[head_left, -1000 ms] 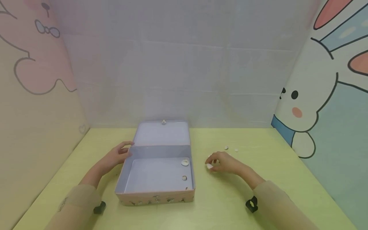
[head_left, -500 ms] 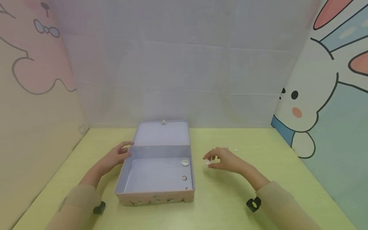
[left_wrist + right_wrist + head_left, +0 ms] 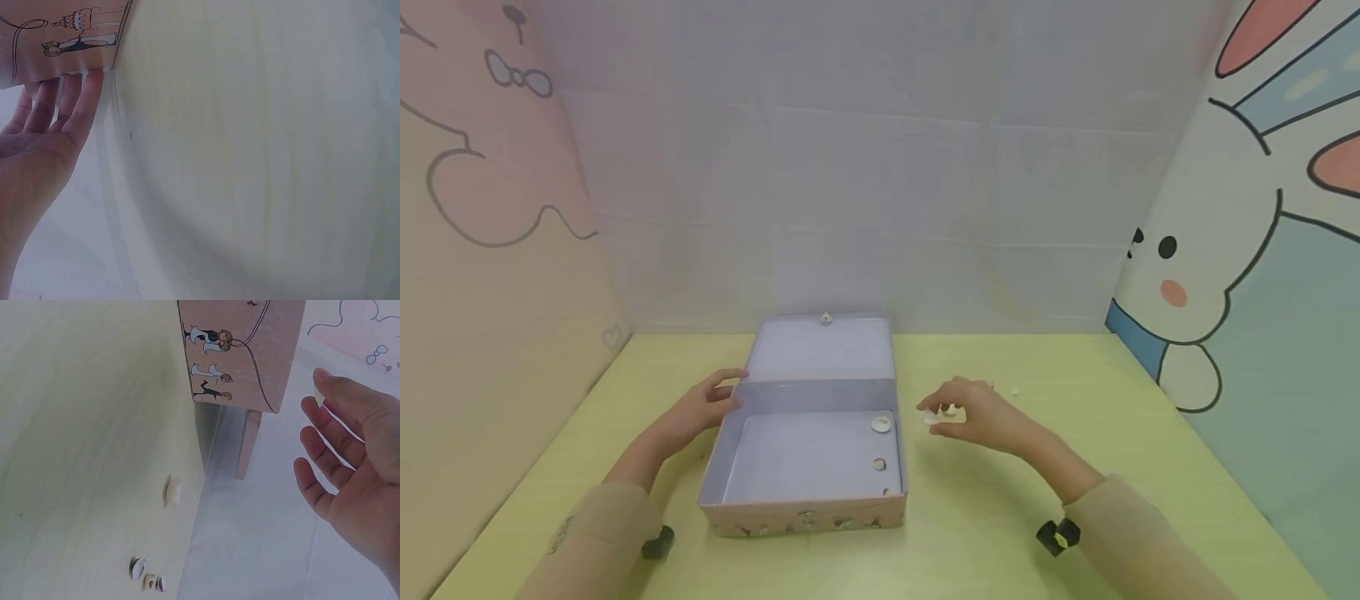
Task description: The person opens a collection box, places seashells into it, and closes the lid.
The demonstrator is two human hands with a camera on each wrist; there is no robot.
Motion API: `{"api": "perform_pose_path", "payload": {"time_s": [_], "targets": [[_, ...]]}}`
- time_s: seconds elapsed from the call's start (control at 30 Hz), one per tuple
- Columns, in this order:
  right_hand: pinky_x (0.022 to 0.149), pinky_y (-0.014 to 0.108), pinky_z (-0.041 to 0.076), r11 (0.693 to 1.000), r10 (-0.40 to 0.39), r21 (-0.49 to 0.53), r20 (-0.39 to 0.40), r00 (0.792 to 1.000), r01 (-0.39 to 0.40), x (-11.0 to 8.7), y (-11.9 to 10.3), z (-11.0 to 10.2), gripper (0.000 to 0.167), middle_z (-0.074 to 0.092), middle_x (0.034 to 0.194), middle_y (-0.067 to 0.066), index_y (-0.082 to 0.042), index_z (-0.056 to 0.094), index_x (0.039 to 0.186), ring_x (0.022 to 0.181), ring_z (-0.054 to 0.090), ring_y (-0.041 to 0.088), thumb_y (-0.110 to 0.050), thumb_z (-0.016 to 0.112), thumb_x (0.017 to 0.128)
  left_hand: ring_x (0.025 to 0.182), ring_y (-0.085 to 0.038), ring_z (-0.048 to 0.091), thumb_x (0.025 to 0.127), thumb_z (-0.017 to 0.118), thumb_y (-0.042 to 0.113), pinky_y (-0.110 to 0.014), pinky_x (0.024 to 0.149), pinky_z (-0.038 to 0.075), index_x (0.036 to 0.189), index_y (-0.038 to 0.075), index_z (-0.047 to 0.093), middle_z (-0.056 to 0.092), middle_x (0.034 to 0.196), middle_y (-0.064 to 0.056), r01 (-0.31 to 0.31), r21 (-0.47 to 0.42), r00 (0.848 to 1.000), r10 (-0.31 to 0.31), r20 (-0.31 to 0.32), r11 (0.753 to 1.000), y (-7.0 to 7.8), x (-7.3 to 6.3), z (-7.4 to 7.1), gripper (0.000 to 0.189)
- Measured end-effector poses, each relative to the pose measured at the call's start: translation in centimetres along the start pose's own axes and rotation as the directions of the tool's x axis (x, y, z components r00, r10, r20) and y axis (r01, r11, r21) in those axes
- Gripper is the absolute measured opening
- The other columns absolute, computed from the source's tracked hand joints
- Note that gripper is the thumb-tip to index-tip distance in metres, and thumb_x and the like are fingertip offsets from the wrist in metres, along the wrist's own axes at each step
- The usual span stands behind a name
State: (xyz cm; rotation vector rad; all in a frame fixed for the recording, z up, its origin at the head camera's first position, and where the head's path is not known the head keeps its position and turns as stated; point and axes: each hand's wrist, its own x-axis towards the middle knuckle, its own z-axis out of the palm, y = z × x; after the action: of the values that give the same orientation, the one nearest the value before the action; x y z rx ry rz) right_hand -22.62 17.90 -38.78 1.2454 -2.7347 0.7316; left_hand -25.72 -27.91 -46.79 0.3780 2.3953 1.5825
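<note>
A pink tin box [image 3: 760, 517] with a pale lilac inside stands on the table, its lid [image 3: 820, 350] tipped back. Inside along the right wall lie a white shell [image 3: 882, 425], a smaller shell [image 3: 879, 464] and a tiny piece near the front corner. My left hand [image 3: 703, 404] rests its extended fingers against the box's left side; in the left wrist view the fingertips [image 3: 94, 78] touch the printed wall. Just right of the box, my right hand [image 3: 981, 417] pinches a white shell [image 3: 930, 417] between thumb and index finger, held above the table.
More shells lie on the yellow table [image 3: 985, 533] right of the box: one large shell [image 3: 173, 491] and a small cluster with a grey-white shell [image 3: 137, 567]. A tiny white shell [image 3: 1016, 392] sits farther back. Printed cloth walls [image 3: 880, 208] enclose the table's back and sides.
My right hand has lifted the white shell off the table and carried it left towards the box. Another shell behind the fingers has come into view. My left hand stays in place.
</note>
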Motion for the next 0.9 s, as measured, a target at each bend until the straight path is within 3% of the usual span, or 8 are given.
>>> {"api": "perform_pose_path", "payload": {"time_s": [0.43,0.57,0.9], "targets": [[0.077,0.026,0.050,0.997,-0.072,0.033,-0.098,0.993,0.075,1.2,-1.7,2.0,0.030,0.067,0.097,-0.006,-0.012,0.069,0.109,0.088,0.058,0.013,-0.018,0.075,0.081,0.128,-0.042,0.041,0.096,0.056,0.028,-0.054,0.100,0.039,0.144,0.012,0.027,0.034,0.144,-0.029,0.004,-0.021,1.000,-0.005,-0.007,1.000,-0.1,0.0,0.0,0.059],[0.076,0.027,0.050,0.994,-0.087,0.051,-0.111,0.990,0.093,1.7,-2.0,3.0,0.031,0.068,0.099,-0.003,-0.010,0.069,0.110,0.089,0.058,0.016,-0.016,0.075,0.080,0.128,-0.042,0.042,0.096,0.056,0.028,-0.054,0.100,0.040,0.145,0.012,0.027,0.034,0.145,-0.028,0.004,-0.024,1.000,-0.004,-0.006,1.000,-0.2,0.1,0.0,0.059],[0.073,0.031,0.047,0.996,0.006,0.085,-0.094,0.996,0.002,3.0,-2.4,4.7,0.030,0.067,0.097,-0.005,-0.012,0.069,0.110,0.089,0.056,0.021,-0.018,0.074,0.081,0.128,-0.042,0.041,0.096,0.055,0.028,-0.055,0.101,0.038,0.145,0.012,0.026,0.034,0.145,-0.028,0.008,-0.022,1.000,-0.008,0.000,1.000,0.1,0.1,0.0,0.059]]}}
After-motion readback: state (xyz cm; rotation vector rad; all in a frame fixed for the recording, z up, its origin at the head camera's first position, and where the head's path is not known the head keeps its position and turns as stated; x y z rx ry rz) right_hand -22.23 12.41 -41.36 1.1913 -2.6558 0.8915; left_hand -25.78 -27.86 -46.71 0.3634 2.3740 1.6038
